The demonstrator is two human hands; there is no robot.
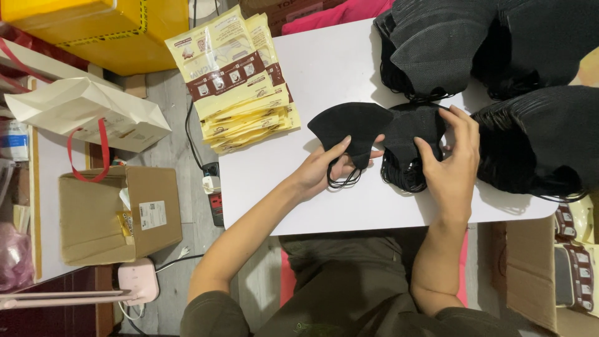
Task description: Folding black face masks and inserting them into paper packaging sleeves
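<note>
Left hand (324,167) is pinching a single black mask (349,128) at frame centre, thumb on top, fingers closed under it, ear loops dangling below. Right hand (450,159) is curling over a small mask pile (409,146) just beside it, fingers clamped on the top layers. Both are sitting on the white table (324,68). Masks look light, soft and floppy, likely best gripped at the folded edge. Yellow pouches (240,81) are lying upper left.

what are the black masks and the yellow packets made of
Masks: seemingly soft matte nonwoven fabric; they fold and stack limp, with thin elastic loops hanging. Packets: probably glossy printed plastic film or coated paper; flat, slightly shiny, fanned in a pile.
</note>
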